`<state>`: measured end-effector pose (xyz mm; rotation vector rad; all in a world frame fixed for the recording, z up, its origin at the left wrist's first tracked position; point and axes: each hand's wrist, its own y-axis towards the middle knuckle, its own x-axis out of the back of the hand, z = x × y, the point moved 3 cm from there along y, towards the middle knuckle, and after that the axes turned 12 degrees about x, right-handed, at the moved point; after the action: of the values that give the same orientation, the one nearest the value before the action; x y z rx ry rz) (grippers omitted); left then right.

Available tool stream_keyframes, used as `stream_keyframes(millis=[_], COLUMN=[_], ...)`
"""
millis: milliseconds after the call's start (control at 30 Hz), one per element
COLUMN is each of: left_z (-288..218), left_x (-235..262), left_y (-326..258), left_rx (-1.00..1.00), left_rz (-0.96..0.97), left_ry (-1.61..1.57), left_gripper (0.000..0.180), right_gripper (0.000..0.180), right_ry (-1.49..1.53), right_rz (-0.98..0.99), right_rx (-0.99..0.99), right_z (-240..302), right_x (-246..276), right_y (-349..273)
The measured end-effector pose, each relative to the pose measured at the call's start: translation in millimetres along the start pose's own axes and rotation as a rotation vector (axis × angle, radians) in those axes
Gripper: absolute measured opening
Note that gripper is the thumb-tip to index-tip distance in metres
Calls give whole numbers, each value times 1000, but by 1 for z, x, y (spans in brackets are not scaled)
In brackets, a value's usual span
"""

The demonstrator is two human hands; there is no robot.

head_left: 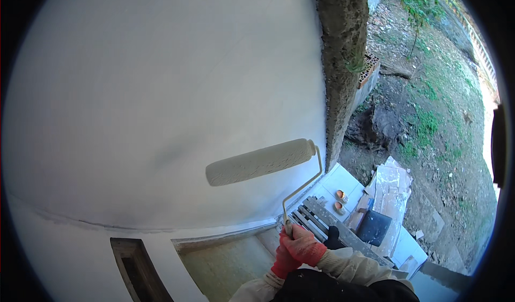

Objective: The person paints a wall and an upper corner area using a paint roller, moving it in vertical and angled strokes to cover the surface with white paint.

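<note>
While the right hand [307,246] and left hand [285,260] are both wrapped round the handle of the paint roller [260,163], the roller's head sits up and left of them, over the white wall [161,87]. Both hands in red gloves, fingers curled in tight; no gap visible. Right is nearer the roller head, left tucked just beside it, lower. Bent wire frame [303,186] runs up from the grip and hooks into the cover's right end. Cover is pale, textured, slightly tilted, right end higher. Contact with the wall: cannot tell from this angle; soft dark patch on the wall to its left.

Edges: roller's right end appears near the wall's right border, where the rough concrete column [343,66] runs up. White wall extends far left and above the roller. Below it, a seam line, then a rectangular recess [225,264] left of the hands and a narrow dark-framed opening [142,270] further left. Right of the hands: grey planks [324,216], a dark tub [374,228], pale tiled ledge [338,179], then grassy ground.

Pose: forearms in pale sleeves enter from the lower edge, converging at the handle; right one angles in from the right, left rises from below.
</note>
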<state>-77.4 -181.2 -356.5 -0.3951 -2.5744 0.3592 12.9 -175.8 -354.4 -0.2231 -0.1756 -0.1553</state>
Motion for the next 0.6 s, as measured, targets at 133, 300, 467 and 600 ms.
stream_keyframes(millis=[133,300,467,600], left_z=[-1,8,-4,-48], left_x=[-38,-67,-13,-25], left_y=[4,-7,29,54], left_rx=[-38,-287,45,24], left_rz=[220,306,808,408], left_ry=[137,153,443,-271], left_gripper=[65,76,56,46], right_gripper=[16,9,24,20], right_ry=[219,441,538,627], right_rz=[-87,-91,91,337], right_rx=[-187,-194,-45,-313], right_z=[-33,-73,-61,-21], right_x=[42,57,80,98], right_y=[-10,-29,-31,-28])
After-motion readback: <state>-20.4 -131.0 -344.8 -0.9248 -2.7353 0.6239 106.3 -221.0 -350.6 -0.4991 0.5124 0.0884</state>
